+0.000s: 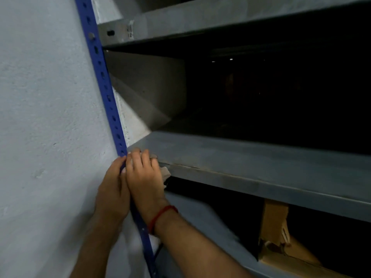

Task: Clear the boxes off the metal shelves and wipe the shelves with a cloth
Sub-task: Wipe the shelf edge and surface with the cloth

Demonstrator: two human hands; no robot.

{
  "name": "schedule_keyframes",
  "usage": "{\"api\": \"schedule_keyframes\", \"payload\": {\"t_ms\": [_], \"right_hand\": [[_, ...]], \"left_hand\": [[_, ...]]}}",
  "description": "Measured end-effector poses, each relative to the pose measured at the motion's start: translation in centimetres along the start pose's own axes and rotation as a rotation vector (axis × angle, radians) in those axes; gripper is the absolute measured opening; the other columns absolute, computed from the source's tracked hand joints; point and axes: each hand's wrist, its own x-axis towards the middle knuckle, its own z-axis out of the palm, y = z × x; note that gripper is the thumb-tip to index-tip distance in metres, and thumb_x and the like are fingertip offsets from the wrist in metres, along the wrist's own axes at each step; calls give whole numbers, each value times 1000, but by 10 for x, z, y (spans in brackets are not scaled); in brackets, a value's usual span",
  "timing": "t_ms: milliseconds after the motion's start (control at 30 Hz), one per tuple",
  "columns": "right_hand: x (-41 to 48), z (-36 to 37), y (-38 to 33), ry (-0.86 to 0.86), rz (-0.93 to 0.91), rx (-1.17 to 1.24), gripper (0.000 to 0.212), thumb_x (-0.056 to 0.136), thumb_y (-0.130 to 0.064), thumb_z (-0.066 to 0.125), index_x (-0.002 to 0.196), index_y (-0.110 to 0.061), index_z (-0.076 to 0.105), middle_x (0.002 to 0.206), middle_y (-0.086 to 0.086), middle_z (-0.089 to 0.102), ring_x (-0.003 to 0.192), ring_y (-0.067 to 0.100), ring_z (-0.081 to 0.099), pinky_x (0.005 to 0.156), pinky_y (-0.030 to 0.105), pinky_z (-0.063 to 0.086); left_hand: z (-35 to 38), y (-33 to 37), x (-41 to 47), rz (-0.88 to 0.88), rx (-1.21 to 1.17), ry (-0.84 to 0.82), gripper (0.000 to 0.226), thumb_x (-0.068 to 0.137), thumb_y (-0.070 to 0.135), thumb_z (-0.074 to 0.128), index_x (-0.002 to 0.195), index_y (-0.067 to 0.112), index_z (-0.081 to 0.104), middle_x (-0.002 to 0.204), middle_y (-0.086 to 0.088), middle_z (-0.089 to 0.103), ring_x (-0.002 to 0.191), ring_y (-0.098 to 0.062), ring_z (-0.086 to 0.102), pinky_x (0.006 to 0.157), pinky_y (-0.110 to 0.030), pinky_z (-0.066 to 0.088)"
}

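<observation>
- A storeroom, by the look of it.
- Grey metal shelves (251, 173) are fixed to a blue slotted post (104, 77).
- A cardboard box (275, 221) sits on the lower shelf.
- A bare, rough painted wall (44, 101) runs alongside.

There are 2 hands: 1 left hand (112, 189) and 1 right hand (145, 173). 1 pale cloth (165, 173) shows from under the right hand. 1 red thread band (160, 215) circles the right wrist. The rack shows 1 blue upright (104, 81) with holes and 3 grey metal shelves: 1 upper shelf (200, 23), 1 middle shelf (241, 167) and 1 lower shelf (200, 215). 1 cardboard box (275, 223) can be made out; the dark hides whether there are more. 1 wall (44, 97) stands to the left.
</observation>
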Motion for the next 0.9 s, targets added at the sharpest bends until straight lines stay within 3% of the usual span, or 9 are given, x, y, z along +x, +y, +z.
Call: {"api": "schedule_keyframes", "payload": {"t_ms": [133, 233, 300, 400, 533, 633, 833, 900], "right_hand": [[-17, -28, 33, 19, -53, 27, 31, 95, -24, 41, 111, -22, 68, 109, -2, 65, 101, 19, 58, 86, 30, 44], [-43, -54, 74, 74, 9, 28, 28, 94, -29, 50, 114, -22, 69, 114, -1, 66, 106, 23, 59, 87, 33, 44], [-67, -74, 109, 123, 52, -41, 35, 95, -31, 46, 121, -20, 68, 121, 1, 65, 111, 27, 55, 87, 35, 43], [-105, -109, 164, 164, 105, -176, 41, 93, -29, 45, 128, -21, 64, 128, 5, 62, 114, 31, 47, 87, 38, 38], [-155, -157, 243, 239, 283, -281, 39, 95, -24, 48, 130, -24, 64, 127, 7, 61, 113, 33, 54, 86, 43, 47], [-191, -191, 297, 322, 336, -368, 41, 100, -20, 37, 127, -23, 68, 122, 9, 65, 108, 35, 59, 88, 46, 51], [-276, -253, 414, 384, 415, -584, 36, 97, -17, 55, 132, -24, 62, 129, 9, 54, 112, 37, 57, 101, 45, 45], [-304, -279, 454, 371, 411, -636, 41, 92, -14, 61, 132, -23, 58, 130, 10, 50, 113, 39, 55, 100, 46, 44]], "left_hand": [[16, 11, -11, 40, -30, -71, 58, 94, 42, 41, 145, 15, 40, 138, -16, 55, 122, -22, 53, 100, -39, 41], [38, 32, -21, 208, -6, -59, 44, 97, 27, 47, 139, 15, 45, 136, -15, 55, 130, -36, 51, 109, -62, 38], [56, 55, -23, 369, 42, -27, 37, 98, 25, 44, 128, 8, 58, 129, -13, 63, 129, -31, 51, 113, -61, 31], [91, 102, -30, 563, 24, 22, 31, 97, 20, 48, 114, 5, 69, 119, -10, 70, 118, -29, 61, 111, -62, 32], [137, 172, -52, 723, -54, 20, 27, 97, 20, 54, 109, 6, 74, 118, -5, 71, 114, -27, 65, 108, -63, 34], [163, 216, -71, 748, -74, 8, 25, 96, 23, 57, 103, 10, 77, 116, -3, 73, 110, -26, 67, 106, -58, 37], [201, 255, -103, 647, -63, 46, 22, 96, 32, 57, 94, 16, 73, 98, -5, 74, 91, -33, 67, 91, -52, 43], [212, 247, -99, 563, -73, -40, 24, 98, 39, 53, 95, 20, 66, 94, -6, 69, 88, -34, 64, 84, -56, 47]]}}
